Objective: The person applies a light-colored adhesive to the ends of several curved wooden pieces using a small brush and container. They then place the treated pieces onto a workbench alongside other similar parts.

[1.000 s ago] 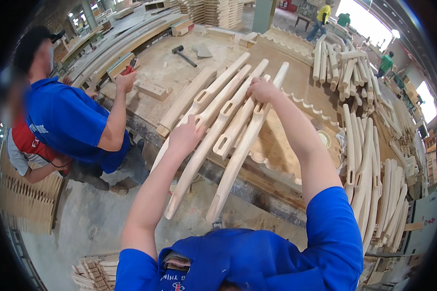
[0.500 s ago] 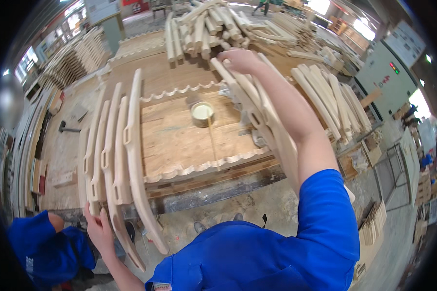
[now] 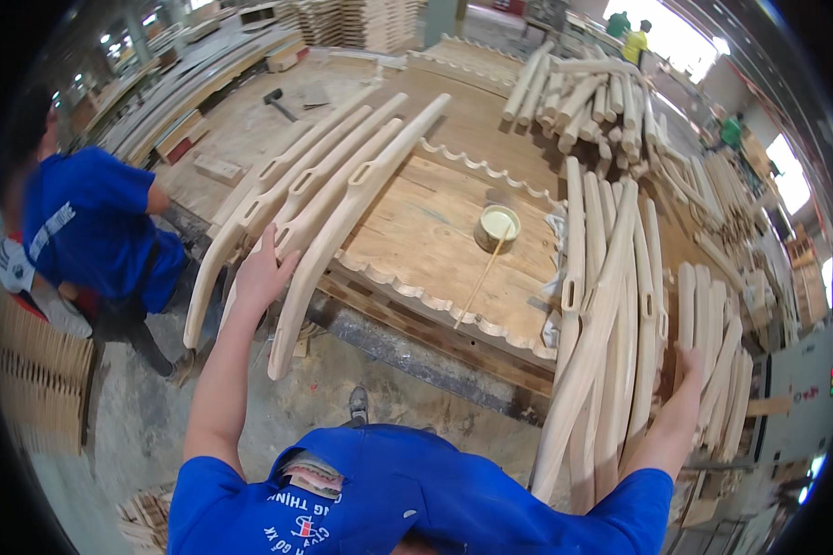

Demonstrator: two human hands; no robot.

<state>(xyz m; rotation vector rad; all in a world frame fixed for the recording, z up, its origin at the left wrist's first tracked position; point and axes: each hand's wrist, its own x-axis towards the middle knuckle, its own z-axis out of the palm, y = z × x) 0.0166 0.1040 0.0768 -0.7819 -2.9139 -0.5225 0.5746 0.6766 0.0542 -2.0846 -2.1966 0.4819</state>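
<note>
Several pale wooden legs, curved and slotted, lie side by side across the left of the workbench, their near ends past its edge. My left hand (image 3: 264,268) closes round the lower part of one slotted leg (image 3: 329,192), beside the rightmost leg (image 3: 361,176). On the right lies a second bunch of slotted legs (image 3: 574,236), one leg (image 3: 594,338) slanting over the others. My right hand (image 3: 683,365) is against that bunch's right side, its fingers mostly hidden. Between the bunches, an open tin (image 3: 500,225) of pale liquid holds a thin stick (image 3: 479,287).
Scalloped wooden strips (image 3: 416,289) edge the plywood board (image 3: 416,213). A heap of wooden pieces (image 3: 592,97) covers the far right, with more pieces (image 3: 713,324) right of my hand. A hammer (image 3: 278,104) lies far left. A co-worker in blue (image 3: 102,222) is at the left.
The view has swung left, bringing more of the co-worker in. My right hand has come from the right bunch's far end to its near right side. My left hand remains at the left legs.
</note>
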